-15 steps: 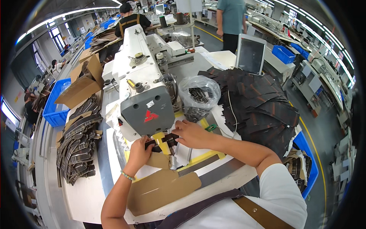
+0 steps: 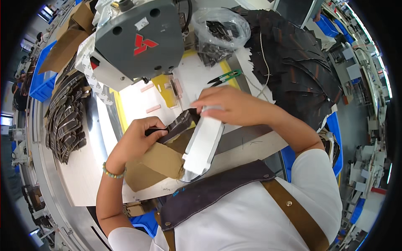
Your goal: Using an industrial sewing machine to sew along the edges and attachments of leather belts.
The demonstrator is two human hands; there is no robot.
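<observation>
dark-brown strip (image 2: 180, 122); yellow plate (image 2: 162, 88); green snips (image 2: 230, 75) (black blades (image 2: 214, 80))

Taking the dark strip (image 2: 179, 124) as the clock's centre, the left hand's grip (image 2: 140, 140) pinches its end at eight o'clock; the right hand's grip (image 2: 228, 105), fingers blurred, meets its end at two. A long white piece (image 2: 205, 144) slants at four, a brown sheet (image 2: 153, 163) lies at seven. Stacked strips (image 2: 65, 117) sit at nine on the tabletop (image 2: 75, 180), the grey machine head (image 2: 119, 46) at eleven, a clear bag (image 2: 239, 33) at one.
</observation>
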